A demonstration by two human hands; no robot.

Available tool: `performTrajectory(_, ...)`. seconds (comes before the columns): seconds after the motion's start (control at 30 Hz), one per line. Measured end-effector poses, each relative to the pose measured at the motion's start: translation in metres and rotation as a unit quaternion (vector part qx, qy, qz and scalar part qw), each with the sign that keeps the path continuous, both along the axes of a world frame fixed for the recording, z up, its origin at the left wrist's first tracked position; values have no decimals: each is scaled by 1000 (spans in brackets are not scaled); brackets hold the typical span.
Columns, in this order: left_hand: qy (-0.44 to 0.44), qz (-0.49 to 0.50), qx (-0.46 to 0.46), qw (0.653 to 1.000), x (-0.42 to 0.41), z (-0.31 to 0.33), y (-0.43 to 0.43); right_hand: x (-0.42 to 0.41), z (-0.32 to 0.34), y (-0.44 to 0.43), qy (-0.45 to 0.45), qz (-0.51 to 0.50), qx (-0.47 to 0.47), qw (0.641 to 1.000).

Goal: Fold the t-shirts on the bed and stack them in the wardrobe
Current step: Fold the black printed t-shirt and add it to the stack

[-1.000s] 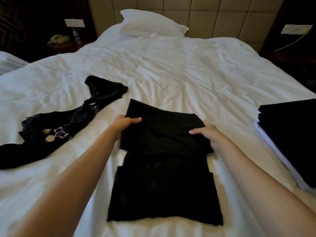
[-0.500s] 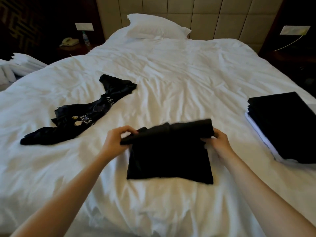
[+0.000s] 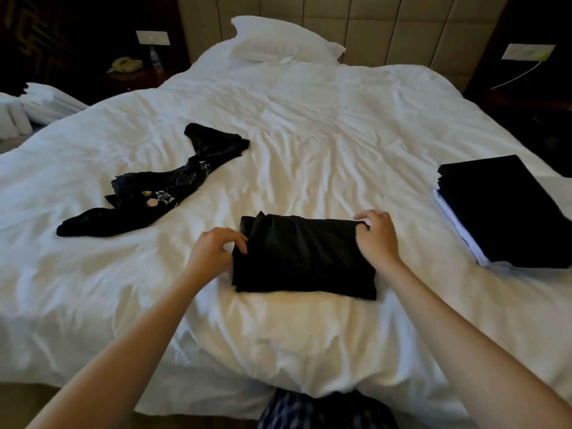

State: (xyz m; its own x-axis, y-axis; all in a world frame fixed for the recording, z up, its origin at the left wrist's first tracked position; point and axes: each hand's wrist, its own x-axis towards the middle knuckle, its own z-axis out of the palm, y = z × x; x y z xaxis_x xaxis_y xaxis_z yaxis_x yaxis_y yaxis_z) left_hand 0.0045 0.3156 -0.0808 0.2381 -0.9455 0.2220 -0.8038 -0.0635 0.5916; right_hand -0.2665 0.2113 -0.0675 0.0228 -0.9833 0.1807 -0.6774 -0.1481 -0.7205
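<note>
A black t-shirt point(image 3: 305, 257), folded into a small rectangle, lies on the white bed point(image 3: 309, 125) near its front edge. My left hand point(image 3: 215, 250) pinches the shirt's left edge with curled fingers. My right hand point(image 3: 376, 235) pinches its far right corner. A crumpled, unfolded black t-shirt with a printed pattern point(image 3: 154, 190) lies to the left on the bed. A stack of folded shirts point(image 3: 501, 212), black ones on top of a white one, sits at the bed's right edge. The wardrobe is out of view.
A white pillow point(image 3: 284, 41) lies at the padded headboard. A dark nightstand at the back left carries a phone point(image 3: 123, 65) and a water bottle point(image 3: 156, 58). White linen point(image 3: 34, 106) is piled at the far left. A second nightstand stands at the back right.
The black shirt was folded over toward me into a small rectangle. Both hands now hold its left edge and far right corner flat on the bed. The view has pulled back.
</note>
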Motion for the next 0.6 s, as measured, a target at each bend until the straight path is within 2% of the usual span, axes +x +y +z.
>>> performTrajectory(0.1,-20,44,-68,997,-31,19,-15,34,7,3,110,80,-28,990)
performTrajectory(0.17,-46,6,-69,997,-61,23,-34,57,9,6,165,126,-39,977)
performTrajectory(0.23,-85,-46,-15,995,-82,16,-53,71,0,7,223,163,-23,961)
performTrajectory(0.3,-136,-59,77,986,-86,-5,-64,69,-20,6,287,177,12,941)
performTrajectory(0.4,-155,0,166,974,-74,-38,-62,47,-50,3,338,159,64,925)
performTrajectory(0.6,-120,97,217,964,-67,-43,-64,35,-56,-5,332,58,107,935)
